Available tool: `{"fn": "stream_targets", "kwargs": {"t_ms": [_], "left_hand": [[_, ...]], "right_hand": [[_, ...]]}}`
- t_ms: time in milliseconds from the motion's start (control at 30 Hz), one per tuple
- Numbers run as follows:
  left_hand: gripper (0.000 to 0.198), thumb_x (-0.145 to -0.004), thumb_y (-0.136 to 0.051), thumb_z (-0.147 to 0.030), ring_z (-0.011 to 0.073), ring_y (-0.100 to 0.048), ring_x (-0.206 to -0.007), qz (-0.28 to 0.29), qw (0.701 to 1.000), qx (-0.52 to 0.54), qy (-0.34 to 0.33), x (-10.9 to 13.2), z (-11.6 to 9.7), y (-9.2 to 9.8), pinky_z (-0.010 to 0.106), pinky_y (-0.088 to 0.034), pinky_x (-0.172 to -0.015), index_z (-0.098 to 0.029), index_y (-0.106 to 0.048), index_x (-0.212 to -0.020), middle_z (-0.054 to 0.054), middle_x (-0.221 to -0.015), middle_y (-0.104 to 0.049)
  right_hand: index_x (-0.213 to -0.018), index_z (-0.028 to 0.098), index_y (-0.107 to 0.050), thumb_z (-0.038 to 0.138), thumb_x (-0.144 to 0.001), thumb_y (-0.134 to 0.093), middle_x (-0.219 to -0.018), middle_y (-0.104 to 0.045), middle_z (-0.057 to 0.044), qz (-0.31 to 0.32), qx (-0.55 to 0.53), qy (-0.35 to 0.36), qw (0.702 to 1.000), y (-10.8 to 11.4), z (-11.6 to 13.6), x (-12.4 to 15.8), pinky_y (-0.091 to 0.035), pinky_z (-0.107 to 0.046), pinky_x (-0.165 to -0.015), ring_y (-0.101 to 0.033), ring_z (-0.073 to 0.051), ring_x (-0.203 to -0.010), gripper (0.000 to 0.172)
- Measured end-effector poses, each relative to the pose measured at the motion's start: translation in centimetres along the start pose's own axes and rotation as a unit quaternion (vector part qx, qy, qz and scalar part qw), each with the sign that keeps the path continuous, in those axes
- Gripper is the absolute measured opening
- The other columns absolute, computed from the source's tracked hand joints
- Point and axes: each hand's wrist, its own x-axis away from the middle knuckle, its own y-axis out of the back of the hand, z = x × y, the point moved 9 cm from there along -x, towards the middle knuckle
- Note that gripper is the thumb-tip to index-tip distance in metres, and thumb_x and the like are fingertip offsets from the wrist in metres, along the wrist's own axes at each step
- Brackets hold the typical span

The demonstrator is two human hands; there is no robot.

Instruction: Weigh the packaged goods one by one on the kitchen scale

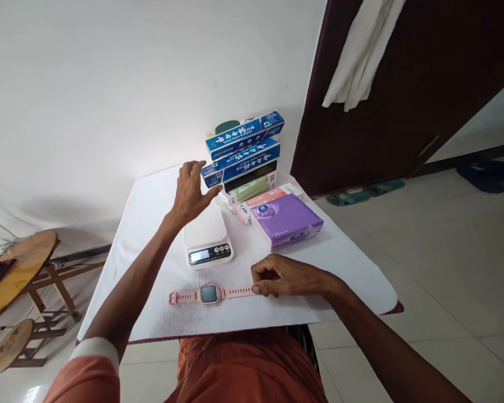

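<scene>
My left hand (192, 193) reaches over the back of a white digital scale (205, 228), thumb and fingers spread, nothing held. Its fingertips are beside the left end of a blue toothpaste box (241, 162); whether they touch it I cannot tell. The scale's display is lit with digits. In front of it, a pink smartwatch (209, 294) lies face up with its strap stretched flat. My right hand (288, 277) is closed, thumb and forefinger at the strap's right end, which they hide. Behind the right hand lies a purple tissue pack (286, 221).
Another blue toothpaste box (244, 135) tops the stack against the wall. Below are a green box (254, 188) and a pink box (269, 197). The white tabletop (344, 268) ends close to my lap. Wooden stools (12, 345) stand at left.
</scene>
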Motion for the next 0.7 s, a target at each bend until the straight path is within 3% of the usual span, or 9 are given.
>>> {"fn": "stream_targets", "kwargs": {"t_ms": [100,200,267,400,533,700], "left_hand": [[0.067,-0.091,-0.068,-0.060,0.0358,-0.052,-0.125,0.081,0.995,-0.042,0.042,-2.9,2.0,-2.4,0.055,-0.046,-0.102,-0.021,-0.049,-0.141,0.017,-0.135,-0.056],[0.062,-0.094,-0.060,-0.064,0.0353,-0.054,-0.122,0.156,0.984,-0.055,0.068,-4.3,2.8,-4.8,0.054,-0.044,-0.102,-0.022,-0.050,-0.139,0.015,-0.129,-0.060],[0.057,-0.095,-0.059,-0.062,0.0347,-0.055,-0.122,0.175,0.980,-0.052,0.074,-4.7,2.8,-5.6,0.053,-0.043,-0.102,-0.022,-0.051,-0.135,0.015,-0.128,-0.060],[0.046,-0.094,-0.063,-0.051,0.0305,-0.054,-0.121,0.158,0.983,0.014,0.088,-4.3,3.2,-5.8,0.047,-0.045,-0.101,-0.020,-0.051,-0.126,0.014,-0.130,-0.059],[0.038,-0.093,-0.064,-0.047,0.0262,-0.056,-0.112,0.122,0.983,0.090,0.100,-2.4,3.6,-4.5,0.043,-0.048,-0.096,-0.021,-0.051,-0.117,0.011,-0.123,-0.060],[0.045,-0.092,-0.066,-0.052,0.0245,-0.058,-0.105,0.071,0.987,0.111,0.087,3.1,3.5,1.0,0.041,-0.050,-0.091,-0.022,-0.052,-0.123,0.008,-0.119,-0.061]], "right_hand": [[-0.071,0.016,-0.061,0.060,-0.085,-0.070,-0.066,-0.058,0.002,-0.024,-0.034,0.015,0.999,0.7,-0.4,-0.4,-0.035,-0.026,-0.062,-0.047,-0.011,-0.062,0.047],[-0.076,0.016,-0.061,0.059,-0.084,-0.072,-0.067,-0.054,0.003,-0.060,-0.046,0.018,0.997,1.1,-0.8,-0.7,-0.032,-0.025,-0.061,-0.044,-0.011,-0.064,0.044],[-0.077,0.016,-0.063,0.055,-0.083,-0.074,-0.067,-0.052,0.004,-0.074,-0.035,0.017,0.996,1.0,-0.8,-1.1,-0.031,-0.025,-0.060,-0.043,-0.011,-0.065,0.041],[-0.077,0.016,-0.065,0.049,-0.082,-0.074,-0.068,-0.052,0.004,-0.057,0.010,0.010,0.998,0.3,-0.6,-1.6,-0.030,-0.025,-0.060,-0.044,-0.011,-0.066,0.035],[-0.080,0.016,-0.067,0.046,-0.084,-0.072,-0.070,-0.055,0.003,-0.042,0.022,0.004,0.999,0.2,-0.3,-1.7,-0.032,-0.025,-0.060,-0.046,-0.012,-0.067,0.031],[-0.078,0.017,-0.067,0.041,-0.085,-0.071,-0.072,-0.059,0.001,-0.054,0.054,0.017,0.997,0.3,1.2,-1.5,-0.034,-0.026,-0.062,-0.048,-0.013,-0.068,0.026]]}}
